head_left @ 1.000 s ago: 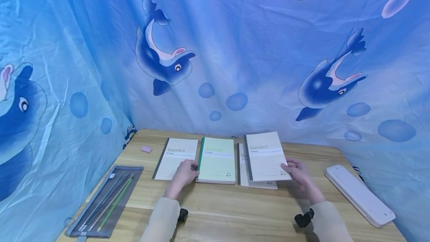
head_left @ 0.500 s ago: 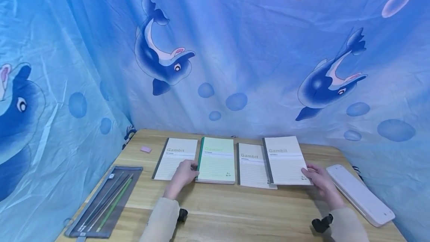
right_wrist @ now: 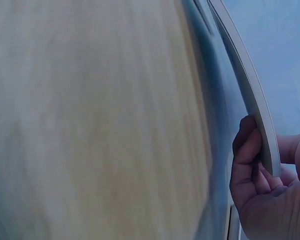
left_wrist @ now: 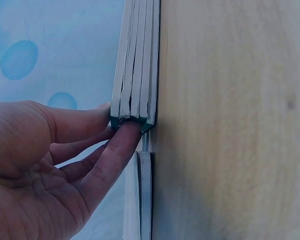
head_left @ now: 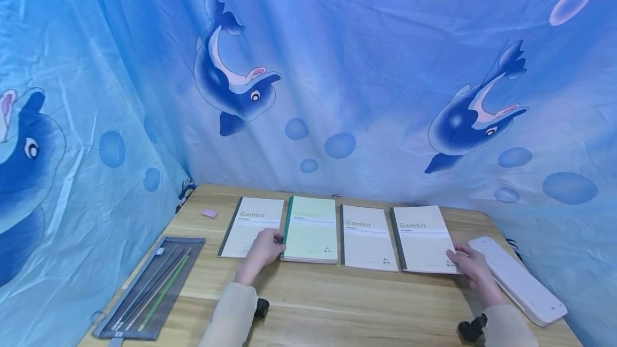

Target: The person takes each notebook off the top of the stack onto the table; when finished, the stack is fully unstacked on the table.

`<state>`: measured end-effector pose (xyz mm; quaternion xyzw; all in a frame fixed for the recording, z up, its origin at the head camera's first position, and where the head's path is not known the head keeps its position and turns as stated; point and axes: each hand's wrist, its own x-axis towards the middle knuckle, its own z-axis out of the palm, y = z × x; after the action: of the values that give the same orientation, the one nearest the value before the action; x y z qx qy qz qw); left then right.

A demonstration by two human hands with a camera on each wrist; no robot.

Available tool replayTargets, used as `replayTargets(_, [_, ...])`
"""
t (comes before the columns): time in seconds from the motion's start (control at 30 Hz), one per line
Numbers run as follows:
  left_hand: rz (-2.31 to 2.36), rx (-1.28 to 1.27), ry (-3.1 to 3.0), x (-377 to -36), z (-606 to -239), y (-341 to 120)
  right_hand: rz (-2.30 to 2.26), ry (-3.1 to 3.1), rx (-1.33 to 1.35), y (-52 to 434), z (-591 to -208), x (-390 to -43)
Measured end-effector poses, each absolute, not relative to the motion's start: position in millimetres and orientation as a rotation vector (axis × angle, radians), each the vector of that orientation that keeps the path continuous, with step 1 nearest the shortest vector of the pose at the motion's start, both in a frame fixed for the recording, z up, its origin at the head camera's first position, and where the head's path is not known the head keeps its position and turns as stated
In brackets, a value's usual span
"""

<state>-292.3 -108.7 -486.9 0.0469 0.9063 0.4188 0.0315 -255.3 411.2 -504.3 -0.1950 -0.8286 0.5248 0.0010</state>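
The left hand point(head_left: 262, 250) is grasping the near left corner of the stack of green notebooks point(head_left: 308, 237), which lies on the wooden table point(head_left: 337, 304); its thumb is at the top cover. The right hand point(head_left: 472, 266) pinches the near right corner of the rightmost white notebook point(head_left: 424, 245), which is bent, this corner being raised above the table. Of 2 other white notebooks, 1 point(head_left: 253, 221) lies left of the green stack and 1 point(head_left: 366, 242) between the stack and the held notebook. Farther left are a mesh pouch point(head_left: 144, 277) with pencil-like sticks point(head_left: 165, 293) inside and a pink eraser point(head_left: 209, 213). A long white case point(head_left: 516, 277) lies just beside the right hand.
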Motion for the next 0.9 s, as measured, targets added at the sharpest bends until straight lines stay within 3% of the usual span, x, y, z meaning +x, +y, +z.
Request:
replayTargets(0.33, [1.292, 0.14, 2.79, -292.3, -487.7, -109.1, 1.44, -2.658, -0.667, 413.4, -507.9, -252.0])
replayTargets(0.9, [1.282, 0.153, 2.799, -292.1, -486.8, -109.3, 0.912, -2.878, -0.487, 402.9, -497.6, -247.6])
